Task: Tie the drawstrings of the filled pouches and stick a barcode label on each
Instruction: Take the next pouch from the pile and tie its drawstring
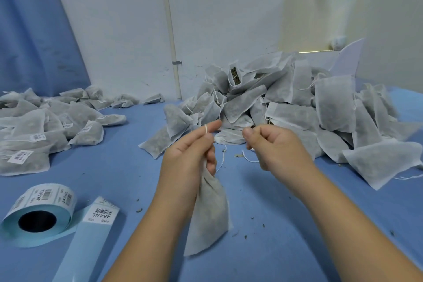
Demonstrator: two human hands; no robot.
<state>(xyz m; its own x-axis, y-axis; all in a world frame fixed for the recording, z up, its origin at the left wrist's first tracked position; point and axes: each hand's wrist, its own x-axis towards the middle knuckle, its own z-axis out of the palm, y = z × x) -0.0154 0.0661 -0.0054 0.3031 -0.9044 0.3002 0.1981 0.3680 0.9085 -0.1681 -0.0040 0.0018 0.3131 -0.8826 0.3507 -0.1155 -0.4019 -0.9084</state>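
My left hand [190, 153] grips the gathered neck of a grey-white filled pouch [209, 215], which hangs down below the fist. The white drawstring [206, 128] is looped around my left index finger. My right hand [274, 146], just to the right, is curled and pinches the other end of the string, with a loose tail [250, 159] trailing beneath it. A roll of barcode labels [41, 210] lies at the lower left, its blue backing strip [89, 236] running toward me with one label [101, 214] on it.
A big heap of untied filled pouches [297, 107] is piled at the back right on the blue cloth-covered table [119, 167]. Labelled pouches [41, 130] lie at the left. Dried herb crumbs are scattered on the cloth. A white wall stands behind.
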